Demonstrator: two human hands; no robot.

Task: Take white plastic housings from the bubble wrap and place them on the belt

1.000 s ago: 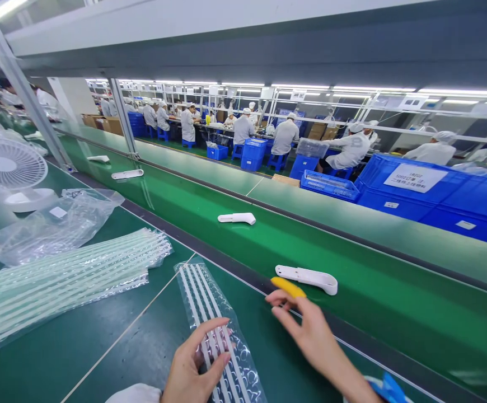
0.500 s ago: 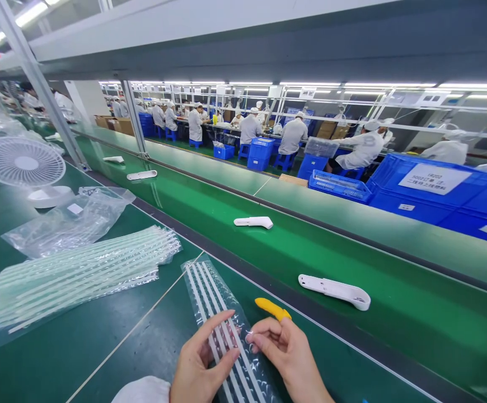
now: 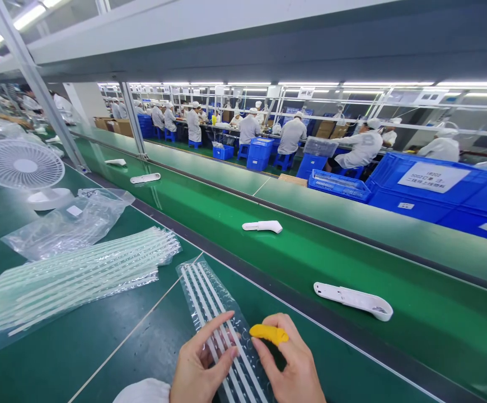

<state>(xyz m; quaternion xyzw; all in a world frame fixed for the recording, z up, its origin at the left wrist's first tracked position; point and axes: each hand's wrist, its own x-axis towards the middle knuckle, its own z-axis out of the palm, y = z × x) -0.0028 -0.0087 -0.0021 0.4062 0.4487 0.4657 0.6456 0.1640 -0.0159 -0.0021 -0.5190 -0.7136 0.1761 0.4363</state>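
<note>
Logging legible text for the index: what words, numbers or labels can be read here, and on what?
"IR202", probably: top line of white label on blue crate; lower lines blurred.
Small crate labels, bag sticker, hanging sign: too small to read.

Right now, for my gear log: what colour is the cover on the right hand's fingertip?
Yellow; the finger cover on the right hand shows best in the head view.
</note>
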